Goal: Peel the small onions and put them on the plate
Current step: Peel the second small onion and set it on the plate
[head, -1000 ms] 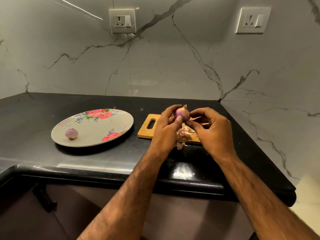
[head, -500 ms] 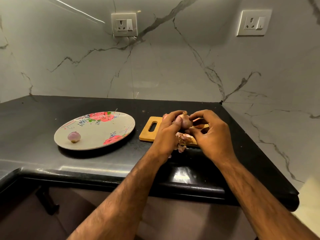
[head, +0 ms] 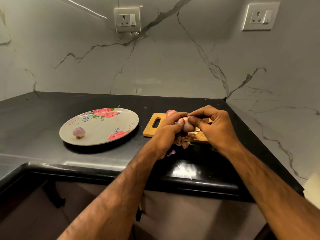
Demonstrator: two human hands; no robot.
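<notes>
Head view: just right of centre, over the wooden cutting board (head: 149, 131), the left hand (head: 166, 134) grips a small onion (head: 187, 127) between thumb and curled fingers. The right hand (head: 216, 130) pinches at the onion's top with thumb and forefinger. To do this step well, the person should probably hold the bulb steady in the left hand, catch only the dry outer skin near the tip, and pull it down in strips toward the root (tearing too deep would waste flesh). Loose skins (head: 181, 142) lie at the board's near edge, below the hands. One peeled onion (head: 79, 132) sits on the flowered plate (head: 103, 129) left of centre, well apart from the hands. Another pinkish onion (head: 171, 112) shows just behind the left hand's fingers.
</notes>
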